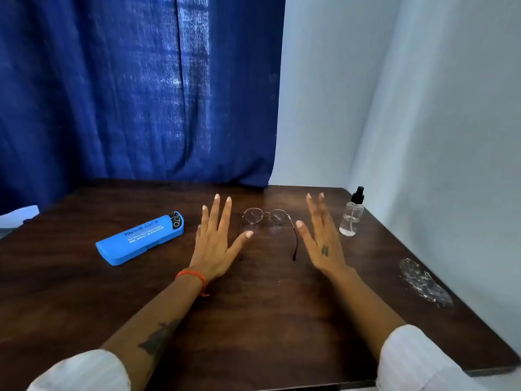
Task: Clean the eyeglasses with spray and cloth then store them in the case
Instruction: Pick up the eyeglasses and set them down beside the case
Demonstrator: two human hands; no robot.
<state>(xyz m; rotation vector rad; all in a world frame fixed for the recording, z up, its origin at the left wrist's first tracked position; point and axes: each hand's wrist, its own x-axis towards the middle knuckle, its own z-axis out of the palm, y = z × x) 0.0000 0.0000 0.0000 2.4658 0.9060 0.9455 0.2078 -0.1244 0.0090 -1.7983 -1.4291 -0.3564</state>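
A dark wooden table (253,320) filled the lower part of the view, with a blue curtain (135,88) hanging behind it on the left and a pale wall (408,108) behind and to the right. The eyeglasses (266,218) lay near the middle of the far half of the table, lenses away from the person and both arms unfolded, pointing back toward them. The left hand (215,244) hovered just left of the glasses with its fingers spread wide and nothing in it; its thumb crossed in front of the left arm of the frame, though whether it touched could not be told. A red thread bracelet (191,276) circled that wrist. The right hand (322,244) was held just right of the glasses, likewise spread wide and empty, turned more on edge, with a small dark mark on its back. A closed blue case (139,238) with printed lettering lay flat to the left of the left hand, apart from it. A clear spray bottle (352,218) with a black nozzle stood upright near the table's far right corner, just beyond the right hand. A whitish scuffed patch (424,282) marked the right edge of the table. White sleeves (408,359) covered both forearms near the bottom.
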